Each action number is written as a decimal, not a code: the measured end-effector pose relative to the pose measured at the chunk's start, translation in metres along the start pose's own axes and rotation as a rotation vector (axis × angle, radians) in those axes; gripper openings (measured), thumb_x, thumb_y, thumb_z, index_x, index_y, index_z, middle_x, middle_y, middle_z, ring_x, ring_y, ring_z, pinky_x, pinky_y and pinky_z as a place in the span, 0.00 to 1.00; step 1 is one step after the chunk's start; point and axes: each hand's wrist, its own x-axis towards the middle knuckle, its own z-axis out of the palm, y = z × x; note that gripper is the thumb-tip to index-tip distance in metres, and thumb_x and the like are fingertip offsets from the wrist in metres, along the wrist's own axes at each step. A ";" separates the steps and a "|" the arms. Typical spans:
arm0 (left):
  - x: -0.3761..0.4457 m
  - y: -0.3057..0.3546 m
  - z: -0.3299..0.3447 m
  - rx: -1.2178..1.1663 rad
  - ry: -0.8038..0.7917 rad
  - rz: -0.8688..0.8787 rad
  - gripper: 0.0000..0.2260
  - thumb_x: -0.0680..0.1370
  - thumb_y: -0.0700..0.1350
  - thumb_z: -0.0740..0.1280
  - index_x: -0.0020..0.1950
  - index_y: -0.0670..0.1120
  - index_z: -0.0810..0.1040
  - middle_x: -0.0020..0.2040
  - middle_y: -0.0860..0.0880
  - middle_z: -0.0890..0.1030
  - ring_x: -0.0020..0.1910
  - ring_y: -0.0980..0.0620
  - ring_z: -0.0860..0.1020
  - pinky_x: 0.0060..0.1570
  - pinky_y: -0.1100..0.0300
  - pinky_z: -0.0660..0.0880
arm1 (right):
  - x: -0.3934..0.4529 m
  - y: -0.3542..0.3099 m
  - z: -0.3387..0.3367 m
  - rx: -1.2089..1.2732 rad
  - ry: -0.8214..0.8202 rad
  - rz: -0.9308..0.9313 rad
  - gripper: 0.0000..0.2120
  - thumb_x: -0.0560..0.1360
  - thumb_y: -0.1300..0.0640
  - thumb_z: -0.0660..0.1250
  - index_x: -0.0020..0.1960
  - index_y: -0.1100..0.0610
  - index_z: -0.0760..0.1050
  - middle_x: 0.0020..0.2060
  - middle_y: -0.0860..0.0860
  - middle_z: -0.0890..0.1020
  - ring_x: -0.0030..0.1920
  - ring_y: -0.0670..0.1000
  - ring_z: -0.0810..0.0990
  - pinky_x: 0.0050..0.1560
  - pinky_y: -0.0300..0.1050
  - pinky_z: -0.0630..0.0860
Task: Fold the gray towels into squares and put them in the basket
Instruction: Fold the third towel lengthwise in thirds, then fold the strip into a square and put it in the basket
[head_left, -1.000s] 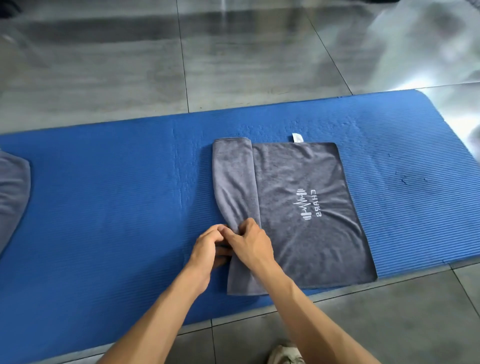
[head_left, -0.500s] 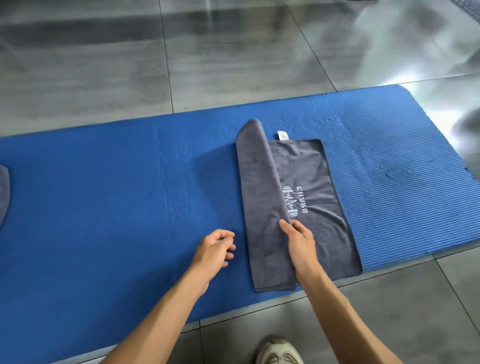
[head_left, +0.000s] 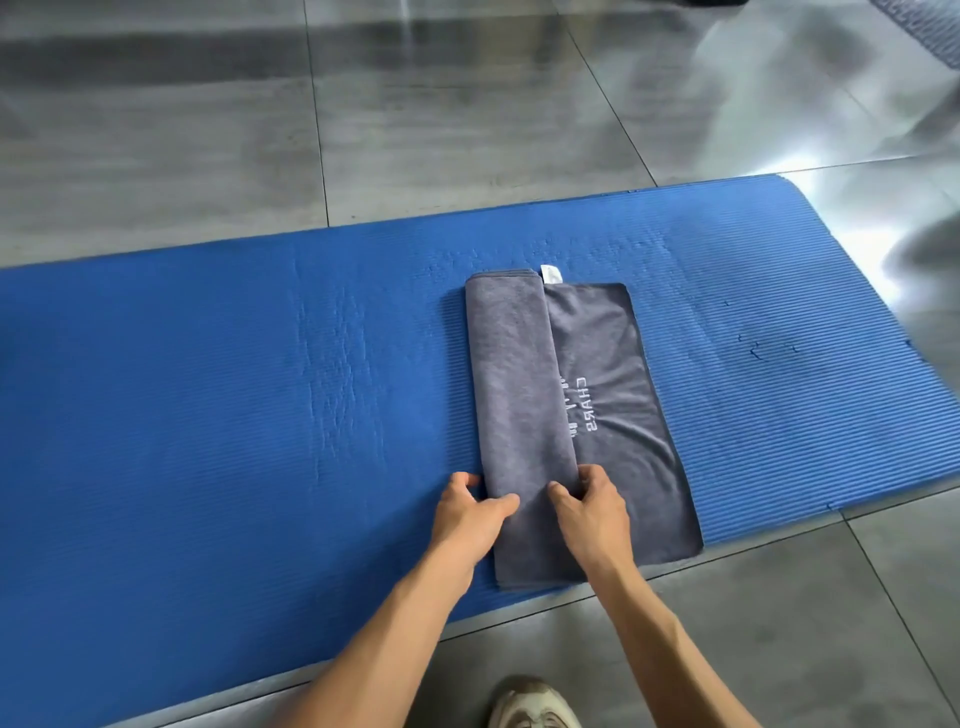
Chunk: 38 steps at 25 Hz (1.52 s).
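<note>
Both hands, left (head_left: 470, 514) and right (head_left: 592, 512), grip clamped on folded gray towel (head_left: 524, 395) atop blue mat (head_left: 208, 415).

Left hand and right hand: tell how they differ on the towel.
The left hand grips the folded band's outer left edge, over the blue mat; the right hand grips its inner right edge, over the flat layer with the lettering. Both pinch the same gray towel near its near end.

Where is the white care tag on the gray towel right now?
In the head view, the white tag sticks out from the gray towel's far edge, just right of the folded flap, on the blue mat.
</note>
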 end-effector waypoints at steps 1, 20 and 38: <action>0.004 0.000 0.004 -0.017 0.001 -0.021 0.08 0.74 0.45 0.70 0.52 0.46 0.76 0.49 0.49 0.83 0.46 0.51 0.81 0.45 0.54 0.79 | -0.001 0.000 0.001 0.087 -0.026 0.025 0.07 0.75 0.53 0.67 0.51 0.54 0.75 0.45 0.48 0.82 0.50 0.53 0.80 0.50 0.48 0.74; 0.057 -0.050 -0.199 1.195 0.350 0.643 0.29 0.79 0.52 0.66 0.78 0.48 0.62 0.79 0.44 0.58 0.77 0.40 0.58 0.74 0.43 0.57 | -0.016 -0.077 0.092 0.033 -0.380 -0.532 0.14 0.72 0.59 0.64 0.55 0.52 0.79 0.47 0.48 0.84 0.47 0.50 0.82 0.52 0.43 0.76; 0.005 -0.060 -0.178 0.882 0.031 0.904 0.03 0.67 0.49 0.63 0.37 0.52 0.70 0.35 0.58 0.73 0.37 0.58 0.70 0.37 0.60 0.71 | 0.115 -0.074 -0.035 0.188 -0.173 -0.038 0.08 0.72 0.65 0.67 0.37 0.54 0.76 0.35 0.48 0.77 0.39 0.49 0.75 0.37 0.43 0.73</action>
